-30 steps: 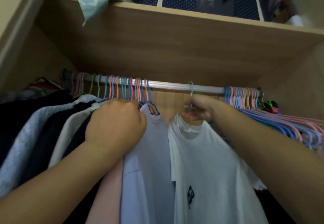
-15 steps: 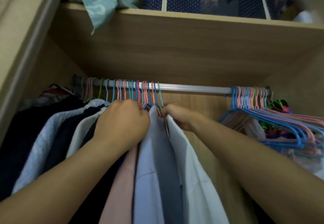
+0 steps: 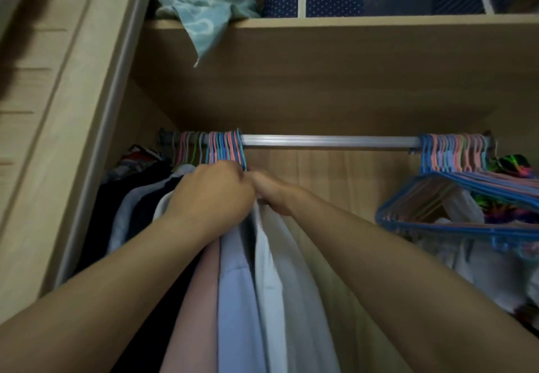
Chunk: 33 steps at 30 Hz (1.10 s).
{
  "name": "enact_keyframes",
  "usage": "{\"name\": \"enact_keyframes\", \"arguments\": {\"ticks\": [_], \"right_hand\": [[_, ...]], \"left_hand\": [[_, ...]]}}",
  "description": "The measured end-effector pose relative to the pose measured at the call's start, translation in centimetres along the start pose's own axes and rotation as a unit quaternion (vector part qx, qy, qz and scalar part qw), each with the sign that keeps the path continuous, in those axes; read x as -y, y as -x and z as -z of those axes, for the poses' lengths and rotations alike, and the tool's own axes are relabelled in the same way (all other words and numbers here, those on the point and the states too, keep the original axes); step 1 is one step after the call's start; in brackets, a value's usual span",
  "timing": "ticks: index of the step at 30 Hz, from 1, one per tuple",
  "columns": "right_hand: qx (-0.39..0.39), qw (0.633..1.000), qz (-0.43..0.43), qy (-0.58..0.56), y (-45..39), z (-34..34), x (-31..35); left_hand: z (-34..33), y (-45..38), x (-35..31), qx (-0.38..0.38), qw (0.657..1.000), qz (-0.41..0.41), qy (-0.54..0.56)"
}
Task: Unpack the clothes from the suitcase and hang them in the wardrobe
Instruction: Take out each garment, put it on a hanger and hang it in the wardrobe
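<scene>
1. Head view: both hands are meeting at the left end of the rail (image 3: 326, 141), just under the packed hooks (image 3: 224, 146).
2. The left hand (image 3: 213, 194) is lying knuckles-up on the tops of the hung clothes; its fingers are curling down out of sight, so I cannot tell whether it is gripping anything.
3. The right hand (image 3: 269, 190) is touching the left one and pressing at the neck of the white shirt (image 3: 280, 270); its fingertips are hidden, so its grip cannot be told either.
4. The white shirt is hanging last in the row, just beside a blue shirt (image 3: 233, 279) and a pink garment (image 3: 198, 299), with dark clothes (image 3: 140, 203) further left.
5. Judging by this, a good share of the hanging is done: many garments are sitting on the rail, squeezed together.
6. The middle of the rail is showing bare, and a bunch of spare hangers (image 3: 455, 174) is waiting at the right end.
7. The suitcase is not in view, so what is left to unpack cannot be told.
8. A teal cloth (image 3: 204, 19) is drooping over the shelf (image 3: 350, 21) above.
</scene>
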State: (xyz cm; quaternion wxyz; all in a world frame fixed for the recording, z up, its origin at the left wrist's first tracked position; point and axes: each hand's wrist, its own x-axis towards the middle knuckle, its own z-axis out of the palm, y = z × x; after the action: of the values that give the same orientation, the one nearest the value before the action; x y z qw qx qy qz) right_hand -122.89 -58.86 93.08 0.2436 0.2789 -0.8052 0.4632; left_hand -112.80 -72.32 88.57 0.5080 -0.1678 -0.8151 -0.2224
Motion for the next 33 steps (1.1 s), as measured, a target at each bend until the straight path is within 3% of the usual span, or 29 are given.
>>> {"name": "enact_keyframes", "arguments": {"ticks": [4,7,9,11,13,15,16,22,27,31,33], "right_hand": [[0.013,0.995,-0.027,0.092,3.2,1.8,-0.8],[-0.054,0.943,-0.015,0.329,6.4,4.2,0.3],[-0.146,0.853,-0.005,0.501,8.6,7.8,1.5],[-0.198,0.714,-0.023,0.671,10.8,12.0,2.3],[-0.200,0.575,-0.074,0.790,13.1,15.7,3.1],[-0.180,0.495,-0.155,0.836,15.2,18.6,3.4],[-0.174,0.475,-0.186,0.842,16.3,19.6,3.4],[-0.159,0.479,-0.157,0.849,19.5,22.5,3.2],[-0.132,0.492,-0.185,0.840,19.9,23.0,3.0],[-0.131,0.494,-0.149,0.847,20.0,23.4,3.1],[-0.132,0.525,-0.158,0.826,19.4,23.2,3.5]], "left_hand": [[-2.1,1.6,-1.3,0.044,0.974,-0.101,-0.200],[-2.0,1.8,-1.0,0.088,0.949,-0.080,-0.292],[-1.9,1.8,-1.4,0.107,0.945,-0.055,-0.303],[-2.1,2.0,-2.5,0.092,0.937,-0.061,-0.331],[-2.7,2.3,-4.2,0.075,0.931,-0.098,-0.344],[-3.3,2.3,-6.1,0.093,0.931,-0.117,-0.334],[-3.5,2.2,-7.0,0.111,0.932,-0.117,-0.325],[-4.5,1.9,-9.5,0.176,0.944,-0.116,-0.253],[-4.9,2.4,-9.1,0.235,0.934,-0.116,-0.244],[-5.6,3.1,-7.6,0.230,0.929,-0.116,-0.265],[-5.7,3.3,-7.2,0.222,0.927,-0.126,-0.274]]}}
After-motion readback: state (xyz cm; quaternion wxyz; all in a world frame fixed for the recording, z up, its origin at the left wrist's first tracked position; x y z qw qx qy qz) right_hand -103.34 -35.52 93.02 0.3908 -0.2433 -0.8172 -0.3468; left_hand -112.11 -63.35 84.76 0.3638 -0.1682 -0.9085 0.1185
